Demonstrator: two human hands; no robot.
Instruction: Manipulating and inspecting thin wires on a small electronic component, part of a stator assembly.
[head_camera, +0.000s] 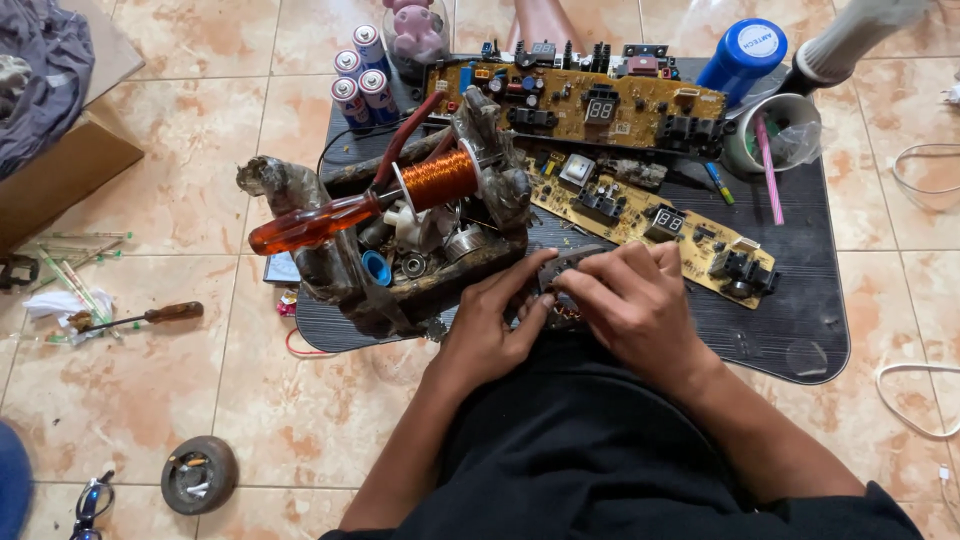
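- Dark and small, a metal part (562, 285) sits pinched between both hands at the near edge of a black ribbed mat (800, 300), just above the person's lap.
- The left hand (495, 320) closes its fingers (535, 275) on the part from the left, seemingly to steady it; the right hand (630, 295) curls over it from the right, fingers (590, 285) gripping its top, which hides most of the part.
- Just left of the hands stands a grimy open box (400, 270) crowded with bearings and spare bits. A copper wire coil (438, 180) rests on top of it, and an orange-handled screwdriver (315, 225) juts out to the left, close enough to grab.
- Two yellow circuit boards (590, 105) (650, 220) lie on the mat beyond the hands, the nearer one almost touching the right hand.
- At the far left four batteries (358, 75) stand together; at the far right are a blue cap (742, 50) and a cup (775, 130) with a pink straw.
- The mat is crowded; open room lies on its near right part and on the tiled floor (300, 420), where a second screwdriver (150, 318) lies well apart to the left.
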